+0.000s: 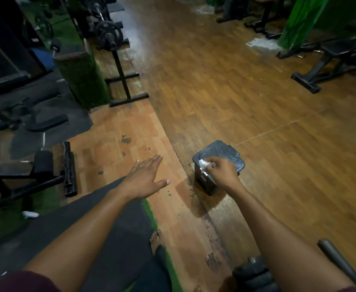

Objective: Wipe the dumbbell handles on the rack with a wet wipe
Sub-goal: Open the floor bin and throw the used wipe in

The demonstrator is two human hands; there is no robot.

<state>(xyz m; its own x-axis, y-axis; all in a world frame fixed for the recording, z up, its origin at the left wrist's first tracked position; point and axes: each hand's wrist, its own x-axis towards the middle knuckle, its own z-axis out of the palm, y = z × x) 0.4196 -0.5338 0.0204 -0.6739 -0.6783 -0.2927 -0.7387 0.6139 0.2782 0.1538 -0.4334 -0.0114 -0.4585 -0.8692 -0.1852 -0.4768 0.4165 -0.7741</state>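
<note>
A crumpled white wet wipe is pinched between the curled fingers and thumb of the right hand, directly over the near edge of a small dark lidded bin standing on the wooden floor. The wipe is bunched rather than spread flat, which suggests it is being held for dropping, not for wiping; whether the lid is open cannot be told.

To the left of that grip, and slightly nearer the body, the left hand is held out with straight, spread fingers, holding nothing and touching nothing, probably for balance during the lean forward.

Below the gripping forearm, at the picture's lower edge, dark rounded shapes that may be dumbbells are partly seen; their handles are hidden. No rack can be made out plainly. A bare foot lies on the dark mat below the outstretched hand. Far beyond the grip, weight benches and a plate stand are placed along the walls.
</note>
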